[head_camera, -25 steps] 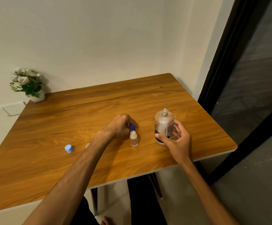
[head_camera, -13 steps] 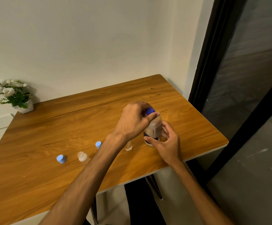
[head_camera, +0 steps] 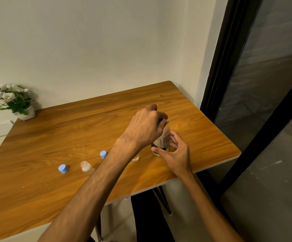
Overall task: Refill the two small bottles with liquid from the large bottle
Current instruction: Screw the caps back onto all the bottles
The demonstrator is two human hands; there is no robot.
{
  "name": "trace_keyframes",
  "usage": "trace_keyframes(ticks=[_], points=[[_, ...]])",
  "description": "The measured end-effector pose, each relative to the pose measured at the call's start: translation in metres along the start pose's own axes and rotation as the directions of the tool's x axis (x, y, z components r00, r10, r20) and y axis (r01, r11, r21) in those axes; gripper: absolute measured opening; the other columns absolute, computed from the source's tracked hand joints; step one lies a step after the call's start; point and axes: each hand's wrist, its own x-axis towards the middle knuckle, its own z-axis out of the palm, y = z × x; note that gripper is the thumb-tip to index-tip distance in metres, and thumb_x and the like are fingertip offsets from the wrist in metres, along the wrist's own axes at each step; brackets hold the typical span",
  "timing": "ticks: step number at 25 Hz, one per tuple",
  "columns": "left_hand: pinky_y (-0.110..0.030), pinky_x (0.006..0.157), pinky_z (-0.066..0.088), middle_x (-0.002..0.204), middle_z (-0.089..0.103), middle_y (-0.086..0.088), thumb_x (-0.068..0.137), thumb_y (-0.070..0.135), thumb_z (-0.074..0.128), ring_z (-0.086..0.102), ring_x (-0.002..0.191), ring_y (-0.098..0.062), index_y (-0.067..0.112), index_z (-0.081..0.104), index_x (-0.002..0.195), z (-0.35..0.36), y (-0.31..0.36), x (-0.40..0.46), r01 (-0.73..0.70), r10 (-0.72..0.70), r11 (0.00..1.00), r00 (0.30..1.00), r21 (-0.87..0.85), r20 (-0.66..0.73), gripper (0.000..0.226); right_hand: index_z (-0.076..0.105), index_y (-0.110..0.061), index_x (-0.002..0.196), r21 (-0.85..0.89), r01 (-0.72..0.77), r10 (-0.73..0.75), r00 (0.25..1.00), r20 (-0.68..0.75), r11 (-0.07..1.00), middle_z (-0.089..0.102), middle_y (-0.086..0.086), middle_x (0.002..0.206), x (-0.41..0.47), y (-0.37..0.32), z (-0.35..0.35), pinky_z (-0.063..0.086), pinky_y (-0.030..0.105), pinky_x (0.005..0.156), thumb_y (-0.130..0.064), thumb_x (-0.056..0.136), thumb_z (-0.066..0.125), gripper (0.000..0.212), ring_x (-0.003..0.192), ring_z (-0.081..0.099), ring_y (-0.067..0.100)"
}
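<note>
While the large bottle is gripped by the right hand, the blue cap, pinched by the left hand, should be turned squarely until snug.

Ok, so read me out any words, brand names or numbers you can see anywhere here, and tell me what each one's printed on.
No text here can be read.
large bottle: its label carries dark print and a dark band, too blurred to read and partly hidden by the left hand and right hand.
small bottle: no print shows.
two light blue caps: plain.
</note>
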Motion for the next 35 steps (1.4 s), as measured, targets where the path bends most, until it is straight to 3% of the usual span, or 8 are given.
trace_keyframes(ticks=[4, 7, 13, 16, 19, 27, 30, 35], points=[[-0.030, 0.094, 0.046, 0.129, 0.068, -0.001, 0.088, 0.002, 0.059, 0.056, 0.126, -0.017, 0.022, 0.074, 0.129, -0.009, -0.007, -0.007, -0.153, 0.158, 0.982, 0.986, -0.111, 0.043, 0.049, 0.063, -0.023, 0.139, 0.009, -0.008, 0.008, 1.000, 0.007, 1.000, 0.073, -0.010, 0.130, 0.002, 0.003, 0.001, 0.062, 0.049, 0.099, -0.029, 0.065, 0.101, 0.083, 0.122, 0.069, 0.013], [-0.042, 0.105, 0.051, 0.130, 0.071, 0.000, 0.088, 0.018, 0.065, 0.058, 0.129, -0.016, 0.019, 0.069, 0.133, -0.005, -0.003, -0.006, -0.087, 0.076, 0.981, 0.995, -0.174, -0.071, 0.046, 0.063, -0.023, 0.139, 0.013, -0.008, 0.008, 1.000, 0.015, 1.000, 0.073, -0.009, 0.130, 0.002, 0.004, 0.000, 0.062, 0.047, 0.099, -0.027, 0.066, 0.100, 0.082, 0.122, 0.069, 0.012], [-0.033, 0.091, 0.057, 0.114, 0.071, -0.001, 0.089, 0.007, 0.063, 0.064, 0.110, -0.014, 0.014, 0.079, 0.102, -0.012, -0.001, -0.001, -0.083, 0.083, 0.983, 0.997, -0.165, -0.008, 0.021, 0.062, -0.024, 0.141, -0.004, -0.013, 0.013, 1.000, 0.015, 1.000, 0.072, -0.010, 0.131, 0.003, 0.004, 0.001, 0.062, 0.047, 0.099, -0.031, 0.064, 0.100, 0.086, 0.123, 0.069, 0.012], [-0.038, 0.105, 0.050, 0.123, 0.072, -0.002, 0.087, 0.015, 0.064, 0.063, 0.121, -0.016, 0.014, 0.076, 0.109, -0.012, 0.002, -0.003, -0.086, 0.070, 0.978, 0.994, -0.189, -0.089, 0.025, 0.064, -0.023, 0.137, -0.003, -0.026, 0.027, 0.999, 0.023, 1.000, 0.073, -0.010, 0.129, 0.002, 0.006, 0.001, 0.063, 0.046, 0.098, -0.027, 0.064, 0.101, 0.082, 0.121, 0.070, 0.012], [-0.028, 0.083, 0.050, 0.117, 0.067, -0.002, 0.093, 0.035, 0.073, 0.062, 0.106, -0.016, 0.015, 0.075, 0.112, -0.003, 0.001, 0.000, 0.029, -0.044, 0.994, 0.989, -0.102, -0.141, 0.028, 0.062, -0.023, 0.140, -0.023, -0.033, 0.034, 0.999, 0.024, 0.999, 0.072, -0.008, 0.133, 0.002, 0.007, 0.001, 0.063, 0.044, 0.097, -0.029, 0.065, 0.101, 0.085, 0.122, 0.069, 0.012], [-0.032, 0.098, 0.054, 0.126, 0.073, 0.002, 0.084, 0.013, 0.070, 0.064, 0.121, -0.015, 0.018, 0.076, 0.117, -0.015, -0.002, -0.003, -0.078, 0.072, 0.975, 0.997, -0.210, -0.038, 0.034, 0.062, -0.023, 0.140, -0.033, -0.048, 0.048, 0.999, 0.018, 0.998, 0.072, -0.006, 0.132, 0.004, 0.008, 0.001, 0.063, 0.044, 0.098, -0.034, 0.063, 0.101, 0.088, 0.122, 0.069, 0.014], [-0.020, 0.076, 0.045, 0.116, 0.065, 0.005, 0.091, 0.039, 0.076, 0.060, 0.102, -0.010, 0.016, 0.074, 0.116, -0.006, -0.002, -0.002, 0.040, -0.065, 0.984, 0.988, -0.175, -0.142, 0.034, 0.062, -0.023, 0.141, -0.035, -0.052, 0.052, 0.998, 0.018, 0.998, 0.072, -0.007, 0.133, 0.003, 0.007, 0.001, 0.064, 0.044, 0.096, -0.031, 0.063, 0.100, 0.087, 0.121, 0.069, 0.014], [-0.026, 0.083, 0.057, 0.114, 0.072, 0.002, 0.088, 0.011, 0.072, 0.065, 0.103, -0.013, 0.013, 0.078, 0.109, -0.008, -0.007, -0.004, -0.032, 0.017, 0.979, 0.997, -0.203, -0.076, 0.022, 0.061, -0.022, 0.143, -0.035, -0.066, 0.066, 0.998, 0.012, 0.997, 0.072, -0.006, 0.134, 0.001, 0.005, 0.001, 0.064, 0.044, 0.097, -0.030, 0.063, 0.101, 0.090, 0.120, 0.069, 0.013]])
